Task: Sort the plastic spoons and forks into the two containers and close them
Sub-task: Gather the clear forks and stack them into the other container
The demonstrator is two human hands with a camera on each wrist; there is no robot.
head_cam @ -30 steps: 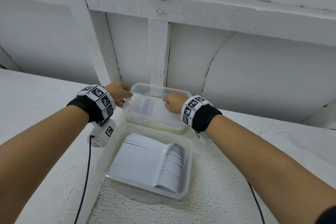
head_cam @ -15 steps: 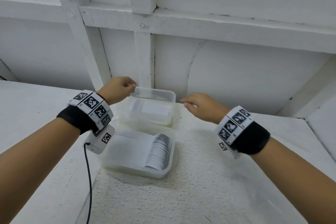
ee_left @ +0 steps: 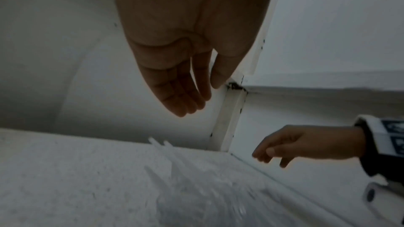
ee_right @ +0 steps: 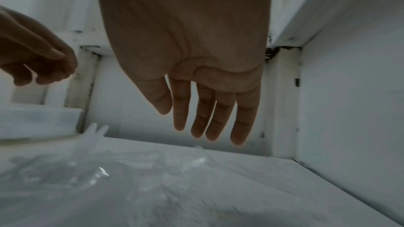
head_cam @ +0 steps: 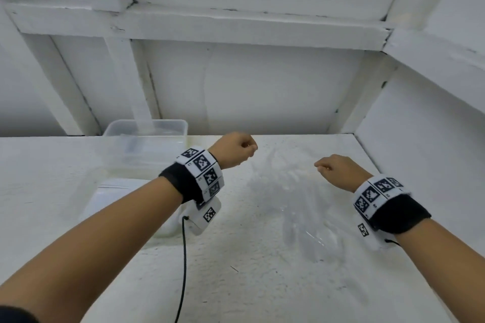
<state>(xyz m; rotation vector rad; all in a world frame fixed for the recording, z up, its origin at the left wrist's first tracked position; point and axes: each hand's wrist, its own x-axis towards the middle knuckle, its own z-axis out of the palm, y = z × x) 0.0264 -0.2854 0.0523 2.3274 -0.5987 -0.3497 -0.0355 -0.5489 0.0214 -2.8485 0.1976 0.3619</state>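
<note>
A blurred pile of clear plastic cutlery [head_cam: 296,204] lies on the white table, right of the two containers. My left hand [head_cam: 246,149] hovers above the pile's far left end, fingers loosely curled and holding nothing. My right hand [head_cam: 321,166] hovers over its far right side, also holding nothing. The left wrist view shows relaxed left fingers [ee_left: 186,96] above the cutlery [ee_left: 186,179]. In the right wrist view, straight right fingers [ee_right: 207,118] hang above the pile [ee_right: 87,179], where a fork [ee_right: 94,132] sticks up. The far clear container [head_cam: 147,139] stands at the back left. The near container [head_cam: 118,196] is partly hidden by my left forearm.
A white wall with timber battens [head_cam: 236,26] closes the back of the table, and a side wall [head_cam: 420,126] closes its right. A black cable [head_cam: 183,257] hangs from my left wrist camera across the table's front.
Both hands have let go of the far container and swung right, over the loose cutlery pile. My head view has turned right with them.
</note>
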